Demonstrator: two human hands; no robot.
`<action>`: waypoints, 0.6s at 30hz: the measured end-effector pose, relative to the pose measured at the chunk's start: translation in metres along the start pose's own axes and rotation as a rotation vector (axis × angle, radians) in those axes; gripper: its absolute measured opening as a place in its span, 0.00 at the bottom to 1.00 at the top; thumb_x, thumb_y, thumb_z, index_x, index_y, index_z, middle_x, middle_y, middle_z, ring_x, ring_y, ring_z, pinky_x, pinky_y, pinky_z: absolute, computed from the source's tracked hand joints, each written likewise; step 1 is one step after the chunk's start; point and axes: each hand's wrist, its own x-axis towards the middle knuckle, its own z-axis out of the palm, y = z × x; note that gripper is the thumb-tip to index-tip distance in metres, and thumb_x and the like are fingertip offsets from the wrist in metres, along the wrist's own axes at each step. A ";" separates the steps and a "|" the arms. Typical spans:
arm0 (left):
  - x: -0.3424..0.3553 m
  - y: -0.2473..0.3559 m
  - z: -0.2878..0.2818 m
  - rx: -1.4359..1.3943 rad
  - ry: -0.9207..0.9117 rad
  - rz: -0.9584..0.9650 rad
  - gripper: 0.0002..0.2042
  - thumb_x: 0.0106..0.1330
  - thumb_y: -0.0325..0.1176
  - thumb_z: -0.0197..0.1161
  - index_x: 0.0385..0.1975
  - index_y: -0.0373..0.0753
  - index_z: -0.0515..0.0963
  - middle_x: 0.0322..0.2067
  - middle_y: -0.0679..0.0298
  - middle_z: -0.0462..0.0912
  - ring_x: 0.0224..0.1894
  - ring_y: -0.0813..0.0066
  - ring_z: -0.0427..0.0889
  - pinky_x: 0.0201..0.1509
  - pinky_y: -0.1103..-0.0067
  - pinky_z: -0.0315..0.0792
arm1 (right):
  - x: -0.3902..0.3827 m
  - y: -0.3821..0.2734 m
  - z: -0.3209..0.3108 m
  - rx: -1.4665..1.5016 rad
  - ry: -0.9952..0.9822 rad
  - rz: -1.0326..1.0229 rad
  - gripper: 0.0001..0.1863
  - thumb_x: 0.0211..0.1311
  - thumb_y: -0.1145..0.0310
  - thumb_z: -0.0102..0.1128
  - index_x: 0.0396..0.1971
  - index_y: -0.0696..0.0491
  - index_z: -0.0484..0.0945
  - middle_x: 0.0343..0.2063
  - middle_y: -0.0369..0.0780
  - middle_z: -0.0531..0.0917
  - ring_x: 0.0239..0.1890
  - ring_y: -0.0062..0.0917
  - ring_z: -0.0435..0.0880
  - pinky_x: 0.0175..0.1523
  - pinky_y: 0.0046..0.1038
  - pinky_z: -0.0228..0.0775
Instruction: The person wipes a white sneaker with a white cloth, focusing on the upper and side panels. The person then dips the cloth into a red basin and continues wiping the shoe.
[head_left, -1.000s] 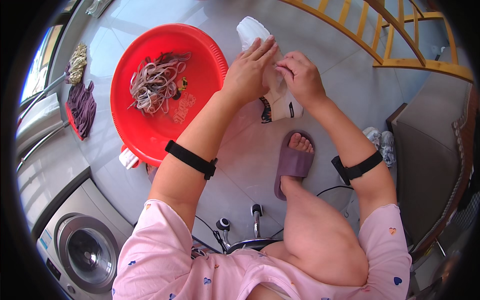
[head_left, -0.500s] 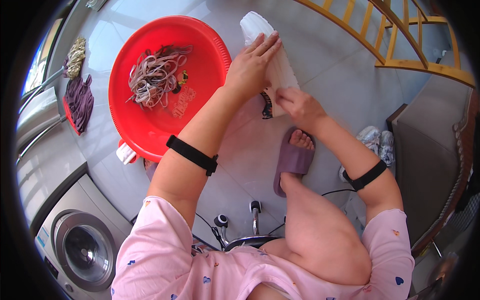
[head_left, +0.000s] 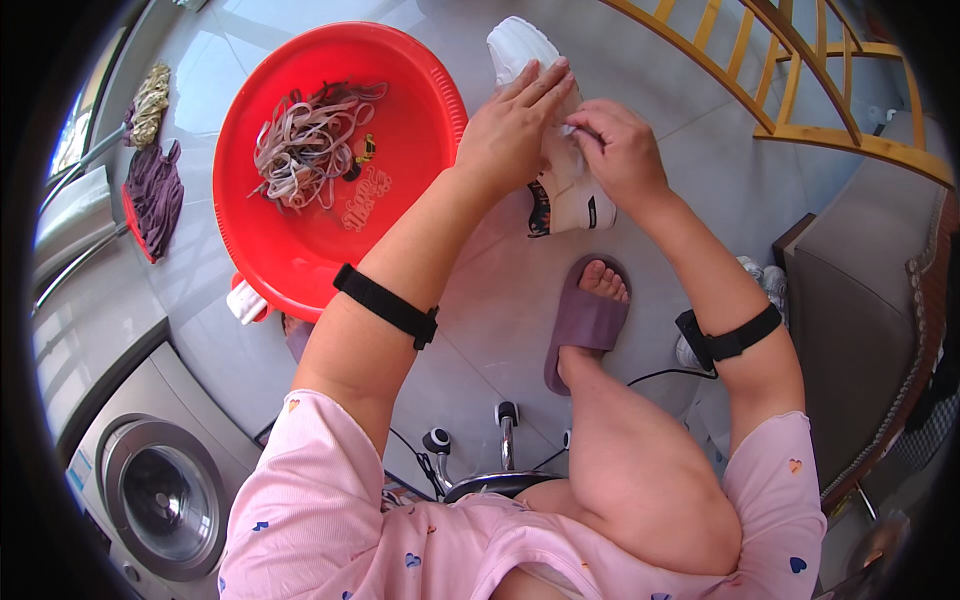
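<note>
A white shoe (head_left: 577,196) with a dark patterned patch near its heel is in front of me, toe pointing away. Across its middle lies my left hand (head_left: 512,128), fingers stretched along the upper and steadying it; the thumb is hidden. My right hand (head_left: 622,150) is closed in a pinch at the right side of the shoe's opening. A small whitish bit shows at its fingertips, too small to name. To the left stands a red basin (head_left: 420,200) holding a tangled heap of greyish-pink laces (head_left: 305,145).
A wooden rack (head_left: 740,60) stands at the far right, a brown sofa (head_left: 860,270) nearer. My foot in a purple slipper (head_left: 590,320) is below the shoe. At the left are mops (head_left: 155,195) and a washing machine (head_left: 165,500). Cables cross the tiled floor.
My right hand has moved up and away from the heel to the shoe's opening, uncovering the heel's side. My left hand stays on the shoe. The view has shifted slightly.
</note>
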 end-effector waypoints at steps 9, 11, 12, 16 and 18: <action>-0.001 0.002 0.001 -0.016 0.008 -0.022 0.51 0.39 0.27 0.76 0.69 0.44 0.56 0.71 0.69 0.55 0.71 0.64 0.55 0.70 0.74 0.61 | -0.020 0.013 0.015 -0.389 -0.126 -0.292 0.15 0.55 0.75 0.56 0.44 0.58 0.78 0.36 0.40 0.77 0.39 0.34 0.79 0.41 0.32 0.76; -0.001 0.002 0.001 0.001 0.000 -0.022 0.51 0.39 0.28 0.76 0.69 0.44 0.56 0.71 0.69 0.54 0.72 0.65 0.55 0.71 0.74 0.60 | -0.030 0.012 0.013 -0.357 -0.191 -0.305 0.16 0.55 0.76 0.54 0.45 0.59 0.78 0.36 0.40 0.77 0.38 0.34 0.80 0.41 0.32 0.75; -0.002 0.001 0.000 0.007 -0.003 -0.018 0.51 0.40 0.29 0.76 0.70 0.44 0.55 0.71 0.69 0.54 0.72 0.65 0.55 0.71 0.74 0.60 | -0.036 0.010 0.013 -0.360 -0.215 -0.289 0.14 0.55 0.75 0.53 0.43 0.58 0.78 0.36 0.40 0.77 0.38 0.34 0.80 0.41 0.32 0.76; -0.002 0.000 -0.001 0.026 -0.026 -0.019 0.52 0.39 0.31 0.77 0.70 0.44 0.55 0.71 0.70 0.53 0.72 0.66 0.54 0.72 0.75 0.59 | -0.061 0.000 0.004 -0.306 -0.427 -0.205 0.12 0.54 0.76 0.53 0.38 0.56 0.80 0.34 0.41 0.78 0.36 0.36 0.80 0.41 0.33 0.76; -0.002 0.001 0.000 0.031 -0.023 -0.018 0.51 0.40 0.30 0.76 0.70 0.43 0.55 0.71 0.69 0.53 0.72 0.66 0.53 0.72 0.75 0.58 | -0.064 -0.002 -0.009 -0.179 -0.458 -0.099 0.12 0.54 0.78 0.55 0.39 0.55 0.81 0.35 0.42 0.78 0.36 0.36 0.81 0.41 0.32 0.76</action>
